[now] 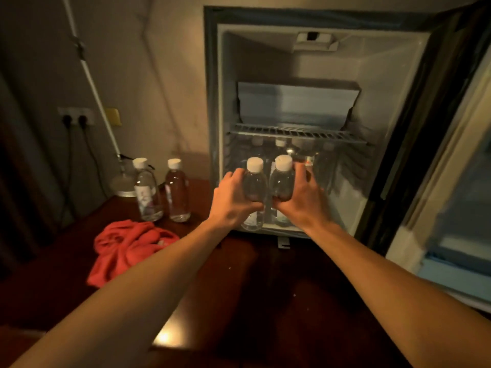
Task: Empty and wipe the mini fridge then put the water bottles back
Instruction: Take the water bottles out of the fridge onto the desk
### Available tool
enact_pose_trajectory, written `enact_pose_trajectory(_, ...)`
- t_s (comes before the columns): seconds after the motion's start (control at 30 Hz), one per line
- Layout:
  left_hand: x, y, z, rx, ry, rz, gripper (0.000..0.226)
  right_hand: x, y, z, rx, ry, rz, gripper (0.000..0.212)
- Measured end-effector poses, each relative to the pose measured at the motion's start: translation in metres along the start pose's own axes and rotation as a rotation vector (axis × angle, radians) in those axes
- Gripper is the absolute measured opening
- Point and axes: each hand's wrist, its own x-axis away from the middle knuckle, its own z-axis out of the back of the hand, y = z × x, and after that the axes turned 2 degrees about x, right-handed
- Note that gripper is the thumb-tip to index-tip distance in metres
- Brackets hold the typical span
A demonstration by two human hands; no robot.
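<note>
The mini fridge [393, 107] stands open on a dark wooden surface. My left hand [233, 200] grips a clear water bottle [254, 181] with a white cap. Right beside it, my right hand [300, 200] grips a second bottle [283, 179]. Both bottles stand upright at the front edge of the fridge's lower compartment. Several more bottles [280, 144] stand behind them under the wire shelf [297, 132]. Two bottles [147, 189] [177, 191] stand outside, left of the fridge. A red cloth [127, 245] lies crumpled in front of them.
The fridge door [457, 181] hangs open at the right. A white freezer box [297, 102] sits above the wire shelf. At the back left there is a wall socket [75, 116] with two dark plugs, a white cable and a round glass-and-metal object [123, 185].
</note>
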Motion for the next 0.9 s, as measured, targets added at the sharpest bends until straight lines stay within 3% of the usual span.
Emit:
enact_pose_trajectory(0.17, 0.038, -0.023, 0.062, -0.033, 0.119, 0.01, 0.055, 0.022, -0.06, -0.019, -0.101, -0.002, 0.099, 0.09)
enact_pose_trajectory(0.27, 0.057, -0.044, 0.093, -0.068, 0.161, 0.012, 0.054, 0.032, -0.087, -0.035, -0.126, -0.009, 0.126, 0.08)
enact_pose_trajectory(0.6, 0.083, -0.109, 0.173, -0.176, 0.328, 0.146, 0.06, 0.033, -0.145, -0.088, -0.249, -0.026, 0.094, 0.07)
enact_pose_trajectory(0.9, 0.1, -0.146, 0.235, -0.278, 0.392, 0.205, 0.067, 0.032, -0.226, -0.134, -0.385, -0.03, 0.299, 0.071)
